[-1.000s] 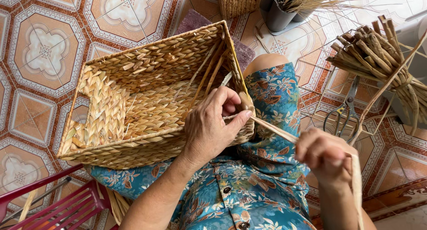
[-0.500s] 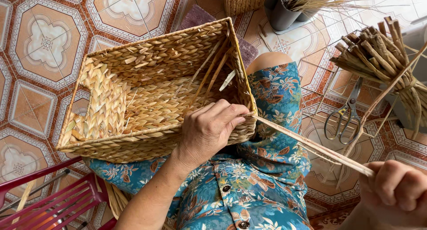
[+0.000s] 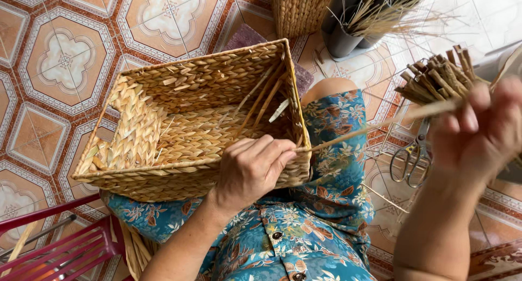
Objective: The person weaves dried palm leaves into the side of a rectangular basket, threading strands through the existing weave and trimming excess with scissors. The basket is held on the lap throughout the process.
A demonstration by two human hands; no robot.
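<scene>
Woven straw basket (image 3: 163, 123) lies tipped on the person's lap, above the blue flowered dress (image 3: 304, 237). Left hand (image 3: 253, 169) grips its near rim, fingers curled over the edge. Right hand (image 3: 478, 131), raised and blurred, pinches a long straw strand (image 3: 370, 130) drawn taut from the rim. Scissors (image 3: 412, 158) lie on the tiled floor (image 3: 54, 52).

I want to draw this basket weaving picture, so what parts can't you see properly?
Head view:
- Right hand: blurred, so its grip on the strand is unclear.
- Left hand: covers the basket rim where the strand enters.
- Scissors: blades hidden behind the right hand.
- Bundle of stalks: partly hidden by that hand.
</scene>
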